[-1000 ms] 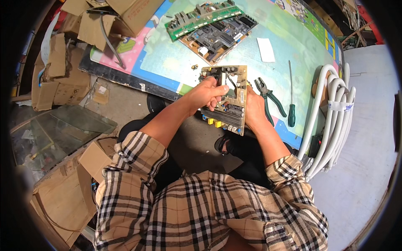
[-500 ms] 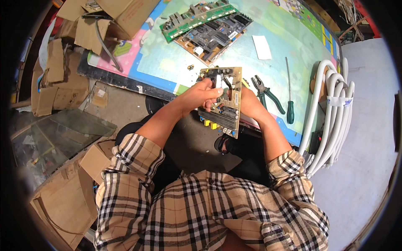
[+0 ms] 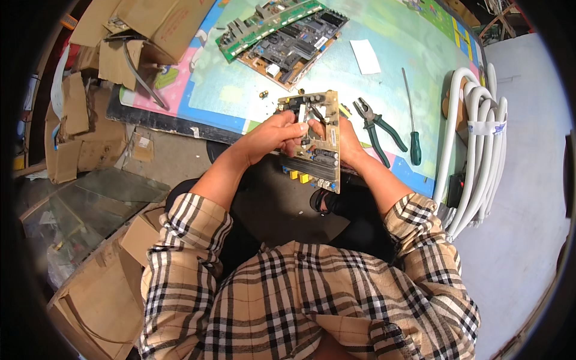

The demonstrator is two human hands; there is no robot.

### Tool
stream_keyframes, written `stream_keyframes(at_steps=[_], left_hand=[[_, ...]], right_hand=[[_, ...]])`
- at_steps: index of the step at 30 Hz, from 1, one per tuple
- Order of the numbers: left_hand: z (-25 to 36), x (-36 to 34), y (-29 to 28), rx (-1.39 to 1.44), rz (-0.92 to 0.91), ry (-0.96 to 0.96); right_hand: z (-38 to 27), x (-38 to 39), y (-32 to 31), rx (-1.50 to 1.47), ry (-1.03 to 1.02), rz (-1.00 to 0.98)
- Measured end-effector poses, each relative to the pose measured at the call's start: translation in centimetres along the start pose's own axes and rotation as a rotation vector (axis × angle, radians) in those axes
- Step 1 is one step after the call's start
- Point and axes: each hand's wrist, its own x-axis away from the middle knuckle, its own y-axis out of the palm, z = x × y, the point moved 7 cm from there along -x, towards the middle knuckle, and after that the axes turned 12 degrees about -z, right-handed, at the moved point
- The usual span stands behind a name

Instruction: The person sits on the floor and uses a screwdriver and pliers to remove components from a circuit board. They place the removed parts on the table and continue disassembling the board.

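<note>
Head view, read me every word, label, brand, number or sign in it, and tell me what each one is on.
Nothing here can be quoted reliably:
Reddish print on the upper-left carton: too blurred.
Pale label on the held circuit board: too small.
White sticker on the dark circuit board farther off: too small.
Blue print on the band around the white tubing: too blurred.

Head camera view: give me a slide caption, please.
Left hand and right hand hold a circuit board; pliers and screwdriver lie on a patterned table.
</note>
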Motion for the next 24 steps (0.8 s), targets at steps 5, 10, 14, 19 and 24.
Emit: stream_keyframes(at_steps=[5,10,14,19,24], left_hand=[[-0.4,0.1,-0.6,0.122,0.029,0.034],[0.3,0.9,-0.5,0.147,0.028,0.002],[1.1,1.3,-0.1,-0.008,0.064,-0.052],[0.2,1.3,-1.0,-0.009,0.085,-0.059],[0.4,1.3,-0.9,0.122,0.046,-0.012]], right_hand=[[-0.3,0.4,-0.9,0.214,-0.027,-0.089],[-1.7,1.3,-0.6,0.417,-0.019,-0.139],[-4.2,2.1,-1.1,0.685,0.03,-0.145],[-3.5,2.1,-0.6,0.621,-0.095,-0.171],[-3.8,1.8,-0.9,0.51,-0.063,-0.165]])
